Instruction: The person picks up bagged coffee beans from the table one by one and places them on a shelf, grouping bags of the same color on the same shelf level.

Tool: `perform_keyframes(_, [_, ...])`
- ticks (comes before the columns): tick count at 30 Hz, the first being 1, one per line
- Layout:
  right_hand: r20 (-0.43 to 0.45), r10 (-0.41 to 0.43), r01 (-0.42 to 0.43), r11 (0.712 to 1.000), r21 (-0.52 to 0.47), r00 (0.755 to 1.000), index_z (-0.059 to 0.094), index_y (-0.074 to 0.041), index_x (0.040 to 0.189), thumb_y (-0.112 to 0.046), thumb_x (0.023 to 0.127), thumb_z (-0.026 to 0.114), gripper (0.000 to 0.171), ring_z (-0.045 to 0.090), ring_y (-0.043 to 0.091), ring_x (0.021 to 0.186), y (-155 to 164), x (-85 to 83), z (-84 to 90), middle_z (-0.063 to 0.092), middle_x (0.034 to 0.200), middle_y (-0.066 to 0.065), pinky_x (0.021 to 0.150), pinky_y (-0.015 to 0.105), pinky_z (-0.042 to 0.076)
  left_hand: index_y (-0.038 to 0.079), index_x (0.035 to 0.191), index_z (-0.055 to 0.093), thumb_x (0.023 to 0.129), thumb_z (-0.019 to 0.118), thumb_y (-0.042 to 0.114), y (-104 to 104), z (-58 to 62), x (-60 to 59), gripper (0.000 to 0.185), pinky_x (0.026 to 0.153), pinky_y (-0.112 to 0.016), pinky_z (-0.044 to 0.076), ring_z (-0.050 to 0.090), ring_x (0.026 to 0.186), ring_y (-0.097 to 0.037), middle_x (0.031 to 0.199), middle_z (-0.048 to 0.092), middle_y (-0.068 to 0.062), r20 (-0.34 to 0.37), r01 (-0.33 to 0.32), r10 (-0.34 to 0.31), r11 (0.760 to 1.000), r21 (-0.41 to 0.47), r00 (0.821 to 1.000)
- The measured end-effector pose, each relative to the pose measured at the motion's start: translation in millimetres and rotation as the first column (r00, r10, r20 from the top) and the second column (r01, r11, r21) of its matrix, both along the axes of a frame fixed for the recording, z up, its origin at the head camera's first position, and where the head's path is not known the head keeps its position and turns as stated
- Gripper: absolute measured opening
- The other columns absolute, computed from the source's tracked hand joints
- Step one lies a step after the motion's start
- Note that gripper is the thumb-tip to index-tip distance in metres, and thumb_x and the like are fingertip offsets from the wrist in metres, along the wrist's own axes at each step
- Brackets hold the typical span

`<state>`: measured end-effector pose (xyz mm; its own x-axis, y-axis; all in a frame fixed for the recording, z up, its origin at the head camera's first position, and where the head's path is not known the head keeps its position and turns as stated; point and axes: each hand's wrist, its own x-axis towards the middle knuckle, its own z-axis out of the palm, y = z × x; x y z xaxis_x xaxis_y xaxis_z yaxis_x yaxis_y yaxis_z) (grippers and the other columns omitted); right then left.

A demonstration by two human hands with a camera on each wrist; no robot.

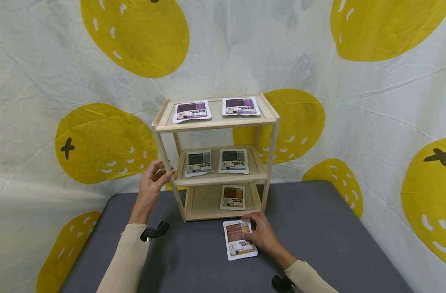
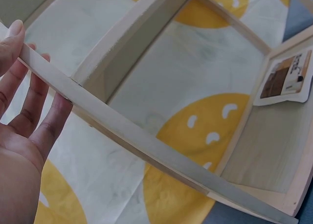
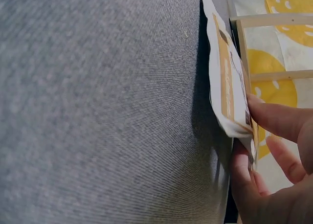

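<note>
A small three-tier wooden shelf [image 1: 212, 180] stands on the table. My left hand [image 1: 154, 181] holds its front left post [image 2: 122, 123], the thumb on one side and the fingertips on the other. In front of the shelf, my right hand [image 1: 262, 235] pinches a white pouch with an orange-brown label [image 1: 237, 243] by its right edge. The right wrist view shows this pouch [image 3: 227, 82] close over the table, thumb on its face and fingers behind. Just behind it, a pouch with a dark brown and gold label [image 1: 233, 198] lies on the bottom tier, right of the middle.
Two purple-labelled pouches [image 1: 241, 106] lie on the top tier. On the middle tier are two dark green-blue pouches [image 1: 233, 161]. The grey table [image 1: 318, 228] reaches a fabric backdrop [image 1: 223, 49] with yellow fruit prints, close behind the shelf.
</note>
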<state>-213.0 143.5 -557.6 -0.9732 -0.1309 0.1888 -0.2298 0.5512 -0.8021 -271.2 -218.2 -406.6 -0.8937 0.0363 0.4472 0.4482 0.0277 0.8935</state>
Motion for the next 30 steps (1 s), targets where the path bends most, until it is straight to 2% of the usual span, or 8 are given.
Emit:
perform_keyframes(5, [0.091,0.118,-0.115,0.992,-0.044,0.989,0.074,-0.011,0.111,-0.008,0.075,0.089,0.039,0.060,0.025,0.095,4,1.3,0.9,0.064,0.111,0.009,0.078,0.036,0.049,0.006,0.136,0.054,0.099,0.065,0.007,0,-0.1,-0.6,0.039,0.088,-0.028,0.057,0.061,0.112,-0.043,0.113,0.063,-0.002,-0.005,0.000,0.000,1.000,-0.004,1.000])
perform_keyframes(7, [0.128,0.181,-0.170,0.981,-0.089,0.975,0.074,-0.009,0.111,-0.008,0.080,0.086,0.034,0.061,0.021,0.087,5,1.2,0.8,0.068,0.106,0.009,0.070,0.030,0.049,0.007,0.136,0.055,0.099,0.065,0.008,-1,-0.6,-1.2,0.039,0.088,-0.028,0.057,0.061,0.112,-0.043,0.114,0.063,-0.002,-0.008,0.002,-0.002,1.000,-0.009,1.000])
perform_keyframes(10, [0.147,0.272,-0.248,0.955,-0.164,0.951,0.073,-0.001,0.111,-0.004,0.084,0.081,0.028,0.063,0.017,0.080,6,-0.1,-0.4,0.072,0.099,0.013,0.065,0.025,0.050,0.009,0.136,0.055,0.099,0.065,0.008,-2,-1.5,-1.7,0.038,0.088,-0.027,0.056,0.062,0.112,-0.041,0.114,0.063,-0.001,-0.013,0.011,-0.011,1.000,-0.015,1.000])
perform_keyframes(15, [0.161,0.364,-0.318,0.914,-0.252,0.917,0.069,0.007,0.113,0.000,0.086,0.077,0.028,0.062,0.013,0.077,8,-1.2,-1.2,0.070,0.097,0.018,0.064,0.023,0.050,0.010,0.136,0.056,0.099,0.065,0.008,-2,-1.2,-1.0,0.038,0.088,-0.027,0.056,0.064,0.112,-0.037,0.114,0.063,-0.001,-0.024,0.026,-0.027,1.000,-0.016,0.999])
perform_keyframes(22, [0.164,0.420,-0.367,0.888,-0.277,0.893,0.066,0.006,0.115,0.001,0.088,0.074,0.029,0.054,0.008,0.068,11,-2.8,-1.3,0.065,0.093,0.017,0.061,0.021,0.047,0.007,0.136,0.054,0.099,0.066,0.007,0,0.1,-0.2,0.039,0.088,-0.028,0.057,0.063,0.111,-0.039,0.113,0.063,-0.003,0.000,-0.003,0.003,1.000,-0.007,1.000])
perform_keyframes(24, [0.154,0.449,-0.394,0.872,-0.291,0.880,0.066,0.006,0.117,0.000,0.090,0.072,0.028,0.051,0.006,0.066,12,-3.9,-2.3,0.065,0.095,0.019,0.061,0.020,0.046,0.007,0.136,0.054,0.099,0.065,0.007,0,0.1,-0.2,0.039,0.089,-0.028,0.056,0.063,0.111,-0.038,0.113,0.064,-0.002,-0.004,-0.002,0.002,1.000,-0.011,1.000])
perform_keyframes(27, [0.142,0.471,-0.421,0.862,-0.283,0.870,0.070,0.004,0.115,-0.002,0.093,0.069,0.023,0.054,0.008,0.075,13,-5.3,-3.9,0.067,0.104,0.021,0.067,0.021,0.047,0.008,0.137,0.055,0.099,0.065,0.007,0,0.5,0.2,0.039,0.089,-0.028,0.056,0.063,0.112,-0.040,0.113,0.064,-0.001,-0.009,0.005,-0.005,1.000,-0.013,1.000])
perform_keyframes(30, [0.156,0.470,-0.422,0.867,-0.263,0.869,0.073,0.003,0.111,-0.002,0.095,0.066,0.018,0.061,0.014,0.093,13,-5.6,-4.7,0.071,0.113,0.019,0.077,0.022,0.049,0.009,0.137,0.055,0.099,0.064,0.007,-1,0.2,0.0,0.039,0.089,-0.027,0.056,0.062,0.112,-0.040,0.114,0.064,-0.001,-0.016,0.012,-0.012,1.000,-0.016,1.000])
